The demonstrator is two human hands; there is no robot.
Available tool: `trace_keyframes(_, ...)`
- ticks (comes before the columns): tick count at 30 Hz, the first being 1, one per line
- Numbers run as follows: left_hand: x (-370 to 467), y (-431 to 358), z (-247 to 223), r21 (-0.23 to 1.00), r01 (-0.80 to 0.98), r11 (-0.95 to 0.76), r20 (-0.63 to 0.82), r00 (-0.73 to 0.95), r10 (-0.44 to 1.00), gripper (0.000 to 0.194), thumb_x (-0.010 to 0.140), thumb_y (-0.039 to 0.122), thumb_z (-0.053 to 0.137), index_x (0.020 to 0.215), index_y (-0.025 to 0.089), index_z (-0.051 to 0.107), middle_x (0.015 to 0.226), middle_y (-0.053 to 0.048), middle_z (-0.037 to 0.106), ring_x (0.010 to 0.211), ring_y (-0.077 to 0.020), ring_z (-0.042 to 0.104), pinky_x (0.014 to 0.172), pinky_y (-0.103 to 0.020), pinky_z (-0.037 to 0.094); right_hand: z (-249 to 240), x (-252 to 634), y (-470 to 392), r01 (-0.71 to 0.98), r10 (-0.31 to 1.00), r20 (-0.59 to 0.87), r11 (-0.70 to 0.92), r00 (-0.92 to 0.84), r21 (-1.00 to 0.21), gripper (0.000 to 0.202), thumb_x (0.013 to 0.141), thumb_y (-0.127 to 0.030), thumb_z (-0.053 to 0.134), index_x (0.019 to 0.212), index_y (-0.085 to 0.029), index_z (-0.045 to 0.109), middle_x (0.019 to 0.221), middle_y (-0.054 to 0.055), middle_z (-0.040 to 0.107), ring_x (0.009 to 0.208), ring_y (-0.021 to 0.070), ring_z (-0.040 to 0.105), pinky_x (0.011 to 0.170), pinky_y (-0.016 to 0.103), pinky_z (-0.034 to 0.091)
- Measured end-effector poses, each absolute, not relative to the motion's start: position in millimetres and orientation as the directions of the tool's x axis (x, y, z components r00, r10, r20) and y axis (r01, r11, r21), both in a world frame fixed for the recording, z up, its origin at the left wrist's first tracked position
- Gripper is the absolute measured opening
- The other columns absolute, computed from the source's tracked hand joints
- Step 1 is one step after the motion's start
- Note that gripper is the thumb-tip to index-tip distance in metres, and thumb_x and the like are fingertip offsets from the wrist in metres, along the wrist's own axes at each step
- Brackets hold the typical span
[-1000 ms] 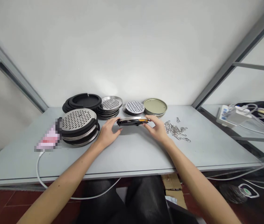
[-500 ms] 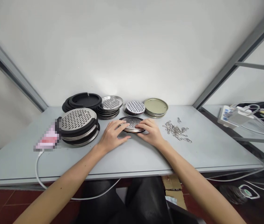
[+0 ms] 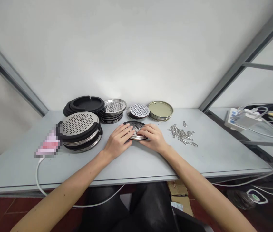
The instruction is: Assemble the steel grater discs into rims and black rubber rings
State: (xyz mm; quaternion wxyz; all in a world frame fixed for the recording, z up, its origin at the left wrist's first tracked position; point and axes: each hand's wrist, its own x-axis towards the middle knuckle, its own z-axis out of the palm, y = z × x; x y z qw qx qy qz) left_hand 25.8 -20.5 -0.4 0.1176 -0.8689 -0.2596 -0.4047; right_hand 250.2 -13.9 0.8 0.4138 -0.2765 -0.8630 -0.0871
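A round metal grater disc (image 3: 136,125) with a black rim lies on the grey table in front of me. My left hand (image 3: 118,141) grips it from the left, fingers over the perforated top. From the other side my right hand (image 3: 154,138) holds the disc, its bent fingers resting on the top near the right edge. Both thumbs are low at the near edge and partly hidden. Behind it are a pile of small grater discs (image 3: 139,110) and a pile of pale green-gold round plates (image 3: 160,109).
At left stands a stack of black-rimmed graters (image 3: 79,124), with black rings (image 3: 88,103) behind it and silver grater plates (image 3: 115,106) beside them. Small wire clips (image 3: 182,135) lie scattered at right. A blurred-out pink item (image 3: 49,143) has a white cable (image 3: 37,174). A power strip (image 3: 235,120) sits far right.
Both hands have closed in on the grater disc. My left fingers now lie flatter across its top, and the left thumb has drawn in to its near edge.
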Motion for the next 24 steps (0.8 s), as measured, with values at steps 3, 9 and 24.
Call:
trace_keyframes(3, 24.3, -19.1, -2.5, 0.058, 0.536, -0.842, 0.759, 0.525, 0.386, 0.035, 0.085, 0.012, 0.062, 0.119, 0.015, 0.064, 0.119, -0.012, 0.069, 0.113, -0.0255, 0.065, 0.103, -0.047, 0.051, 1.5, 255.3, -10.8, 0.565, 0.468, 0.737, 0.813, -0.487, -0.142, 0.027, 0.081, -0.034, 0.069, 0.105, -0.021, 0.066, 0.098, 0.01, 0.069, 0.093, 0.0256, 0.061, 0.082, 0.042, 0.051)
trace_keyframes(9, 17.5, -16.0, -0.3, 0.257, 0.536, -0.804, 0.78, 0.375, 0.5, 0.031, 0.086, 0.017, 0.064, 0.117, 0.018, 0.066, 0.115, -0.009, 0.072, 0.109, -0.023, 0.068, 0.102, -0.044, 0.053, 1.7, 273.3, -2.8, 0.627, 0.683, 0.658, 0.672, -0.317, -0.395, 0.045, 0.078, -0.03, 0.071, 0.121, -0.022, 0.06, 0.12, 0.012, 0.063, 0.112, 0.0282, 0.058, 0.098, 0.047, 0.048)
trace_keyframes(24, 18.3, -23.0, 9.4, 0.137, 0.506, -0.852, 0.756, 0.502, 0.42, 0.034, 0.09, 0.019, 0.062, 0.124, 0.021, 0.061, 0.115, -0.009, 0.071, 0.111, -0.0242, 0.065, 0.097, -0.046, 0.053, -2.9, 275.9, -0.9, 0.595, 0.642, 0.694, 0.71, -0.327, -0.376, 0.029, 0.087, -0.027, 0.063, 0.116, -0.024, 0.065, 0.114, 0.01, 0.068, 0.104, 0.0261, 0.063, 0.093, 0.046, 0.051)
